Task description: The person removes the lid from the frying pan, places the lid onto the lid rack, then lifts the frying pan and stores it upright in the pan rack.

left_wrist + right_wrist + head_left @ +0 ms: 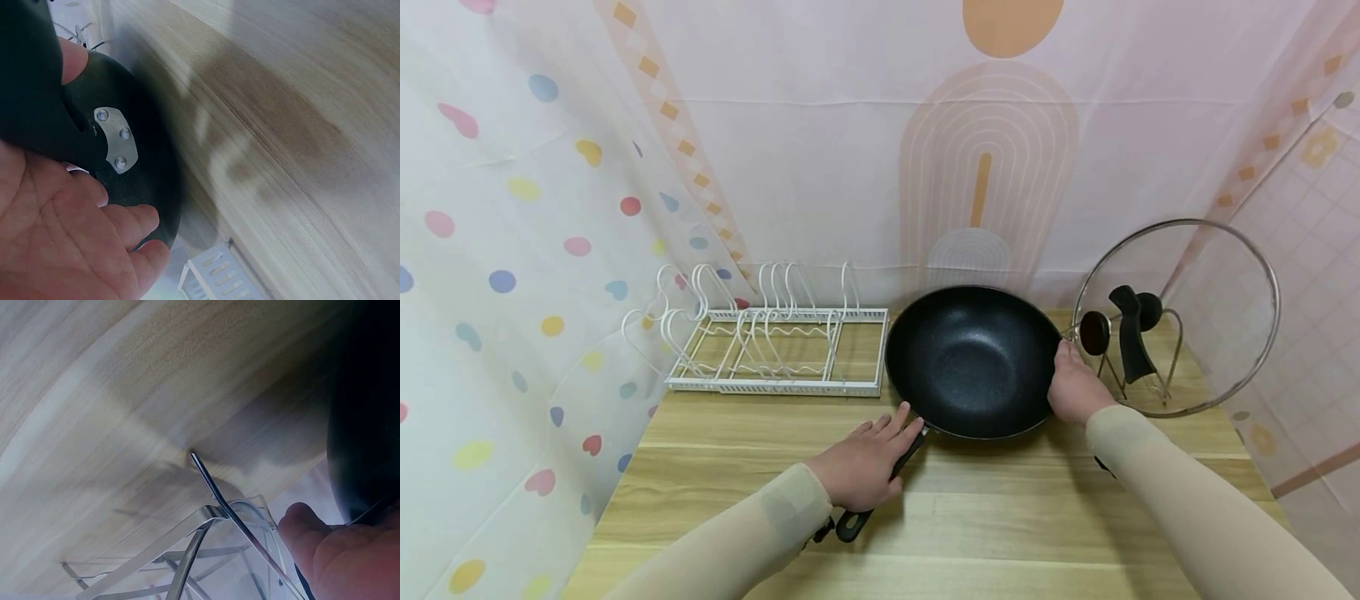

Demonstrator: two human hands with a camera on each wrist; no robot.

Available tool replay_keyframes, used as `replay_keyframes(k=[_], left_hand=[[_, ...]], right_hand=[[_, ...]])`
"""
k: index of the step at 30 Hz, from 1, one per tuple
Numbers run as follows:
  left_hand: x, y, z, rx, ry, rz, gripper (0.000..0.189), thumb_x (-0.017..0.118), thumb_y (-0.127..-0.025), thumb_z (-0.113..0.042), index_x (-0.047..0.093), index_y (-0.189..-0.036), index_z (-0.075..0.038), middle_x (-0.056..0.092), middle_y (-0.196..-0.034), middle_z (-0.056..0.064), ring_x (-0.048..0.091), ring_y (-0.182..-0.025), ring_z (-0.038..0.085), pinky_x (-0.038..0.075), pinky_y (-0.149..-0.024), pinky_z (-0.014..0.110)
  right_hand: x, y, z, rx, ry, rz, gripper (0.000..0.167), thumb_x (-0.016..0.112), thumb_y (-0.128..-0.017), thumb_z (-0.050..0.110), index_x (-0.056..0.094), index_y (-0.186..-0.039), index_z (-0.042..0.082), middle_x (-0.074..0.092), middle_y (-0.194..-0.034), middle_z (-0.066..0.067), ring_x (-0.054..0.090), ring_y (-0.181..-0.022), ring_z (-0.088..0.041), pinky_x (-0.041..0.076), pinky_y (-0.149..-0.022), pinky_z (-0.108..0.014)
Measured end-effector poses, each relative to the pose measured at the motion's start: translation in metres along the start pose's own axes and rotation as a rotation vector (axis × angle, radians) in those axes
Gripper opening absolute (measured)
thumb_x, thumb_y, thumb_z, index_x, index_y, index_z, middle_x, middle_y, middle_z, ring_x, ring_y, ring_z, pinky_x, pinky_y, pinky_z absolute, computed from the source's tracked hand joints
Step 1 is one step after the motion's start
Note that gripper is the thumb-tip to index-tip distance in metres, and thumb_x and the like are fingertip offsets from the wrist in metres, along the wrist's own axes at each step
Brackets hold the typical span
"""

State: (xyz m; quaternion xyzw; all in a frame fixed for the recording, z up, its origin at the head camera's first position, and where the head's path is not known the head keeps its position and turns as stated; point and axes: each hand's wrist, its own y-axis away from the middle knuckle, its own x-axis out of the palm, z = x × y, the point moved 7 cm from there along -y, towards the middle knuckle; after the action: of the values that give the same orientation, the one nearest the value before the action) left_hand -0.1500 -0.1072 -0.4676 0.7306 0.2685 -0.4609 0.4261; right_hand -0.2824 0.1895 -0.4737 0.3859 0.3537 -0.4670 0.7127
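A black wok (973, 362) stands on the wooden table, its inside facing up and its long handle (853, 523) pointing toward me at the lower left. My left hand (865, 458) lies over that handle with fingers extended toward the rim. In the left wrist view, the handle (31, 75) passes between the thumb and the other fingers, beside a riveted metal plate (119, 140) on the wok's side. With its fingers at the right rim, my right hand (1075, 387) touches the wok. One fingertip (301, 519) shows beside the dark wok wall in the right wrist view.
Left of the wok is a white wire rack (775, 387) with upright loops. At the right, a clear glass lid (1273, 312) with a metal rim stands upright in a metal wire stand (1176, 350), close to my right hand. Patterned curtains (820, 167) hang behind and at the sides.
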Motion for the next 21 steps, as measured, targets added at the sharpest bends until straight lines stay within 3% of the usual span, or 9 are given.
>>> replay_keyframes(k=[13, 17, 21], left_hand=[[-0.003, 0.002, -0.005, -0.011, 0.013, -0.001, 0.083, 0.060, -0.103, -0.036, 0.015, -0.171, -0.019, 0.002, -0.179, 0.012, 0.022, -0.162, 0.036, 0.026, -0.130, 0.053], [-0.004, 0.003, -0.004, -0.002, 0.013, -0.010, 0.085, 0.060, -0.104, -0.045, 0.015, -0.171, -0.017, 0.003, -0.179, 0.011, 0.021, -0.163, 0.035, 0.025, -0.131, 0.052], [-0.004, 0.006, -0.003, 0.005, 0.009, -0.011, 0.087, 0.059, -0.104, -0.052, 0.016, -0.171, -0.018, 0.003, -0.179, 0.010, 0.021, -0.163, 0.035, 0.026, -0.131, 0.052]], right_hand=[[-0.003, 0.000, 0.001, -0.010, -0.027, 0.019, 0.072, 0.032, -0.098, 0.000, -0.002, -0.157, -0.023, -0.001, -0.165, -0.047, 0.005, -0.156, -0.059, 0.016, -0.127, -0.066], [-0.006, 0.006, 0.006, -0.022, -0.005, -0.033, 0.070, 0.036, -0.103, 0.006, 0.001, -0.155, -0.027, 0.001, -0.163, -0.049, 0.009, -0.153, -0.063, 0.022, -0.125, -0.068], [-0.001, 0.011, 0.009, 0.023, -0.017, -0.053, 0.076, 0.042, -0.108, 0.018, 0.000, -0.156, -0.024, -0.004, -0.165, -0.047, 0.018, -0.147, -0.068, 0.027, -0.121, -0.071]])
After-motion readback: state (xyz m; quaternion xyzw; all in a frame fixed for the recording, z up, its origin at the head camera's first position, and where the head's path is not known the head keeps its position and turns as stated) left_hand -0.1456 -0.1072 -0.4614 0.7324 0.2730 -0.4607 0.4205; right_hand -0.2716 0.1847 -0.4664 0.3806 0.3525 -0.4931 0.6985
